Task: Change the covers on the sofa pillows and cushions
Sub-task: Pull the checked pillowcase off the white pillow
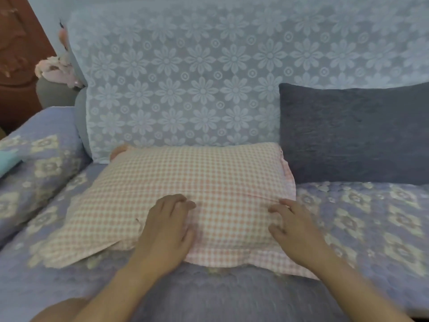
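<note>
A pillow in a pink-and-white checked cover [185, 182] lies flat on the sofa seat [362, 219], its loose open end spread toward the front left. My left hand [167, 228] rests flat on the middle of the pillow with fingers together. My right hand [294, 226] rests on the pillow's right part with fingers spread and slightly bent, touching the fabric. A plain dark grey cushion [352, 133] leans upright against the sofa back at the right, just beside the pillow.
A pale lace cloth with flower patterns [197, 77] drapes the sofa back. The padded armrest [39, 163] at the left wears the same purple flowered cover. Pink soft items [58, 68] sit behind the armrest, next to a brown wooden door [18, 54].
</note>
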